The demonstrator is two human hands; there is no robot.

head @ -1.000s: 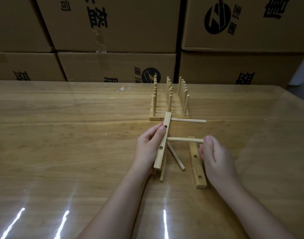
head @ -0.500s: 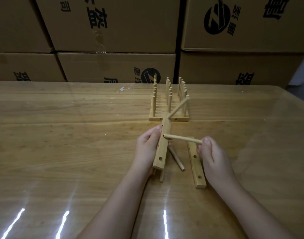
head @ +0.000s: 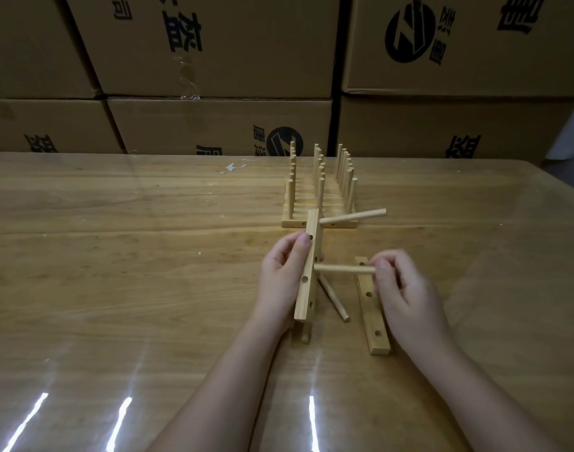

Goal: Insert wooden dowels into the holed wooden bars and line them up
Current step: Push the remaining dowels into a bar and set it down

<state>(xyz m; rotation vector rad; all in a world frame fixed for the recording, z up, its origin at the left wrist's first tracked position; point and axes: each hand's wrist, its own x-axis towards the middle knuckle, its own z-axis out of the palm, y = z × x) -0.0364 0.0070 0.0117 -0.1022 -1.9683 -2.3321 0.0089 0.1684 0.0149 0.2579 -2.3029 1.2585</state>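
My left hand [head: 280,275] grips a holed wooden bar [head: 308,265] lifted off the table, turned on edge and pointing away from me. One dowel [head: 352,217] sticks out to the right from its far end. My right hand [head: 401,288] pinches a second dowel [head: 342,269] whose left end is at the bar's middle hole. A loose dowel [head: 334,300] and a bare holed bar [head: 370,308] lie on the table below. Another dowel end [head: 306,334] shows under the held bar. Finished bars with upright dowels [head: 320,190] stand in a row behind.
The wooden table [head: 116,272] has a glossy cover with light streaks near its front edge. Stacked cardboard boxes [head: 214,50] wall off the back edge. A small scrap of white paper [head: 232,168] lies at the far middle.
The held bar rolled back, so its far dowel points right again instead of slanting up. My right hand kept the second dowel pressed at the middle hole, now level.
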